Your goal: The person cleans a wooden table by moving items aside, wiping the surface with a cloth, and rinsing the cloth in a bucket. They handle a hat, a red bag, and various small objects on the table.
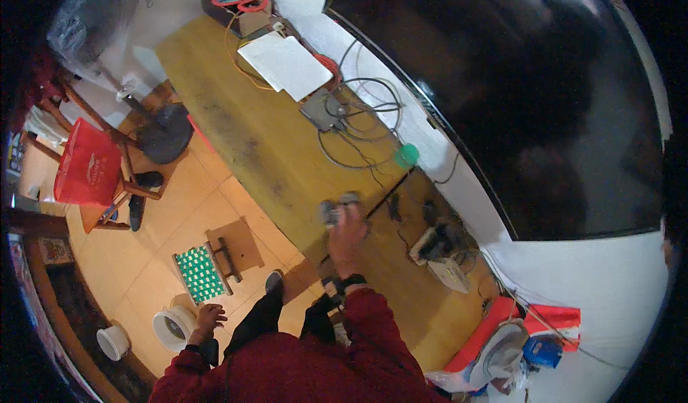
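My right hand [347,236] reaches over the long wooden table [242,139], its fingers around a greyish object [339,208] too blurred to identify. That object is at or just above the tabletop, near a dark seam across the wood. Low and to the left, my left hand [209,317] hangs over the floor beside a white bucket [173,328], fingers loosely curled, holding nothing. A green round thing [407,156] lies by the wall edge of the table, near looped black cables [371,107] and a grey box [323,109].
White sheets [295,67] lie farther along the table, under a large dark screen [510,107]. A woven green-and-white stool [200,274] and a red bag [88,161] on a wooden chair are to the left. Red and grey bags [500,349] sit at the lower right.
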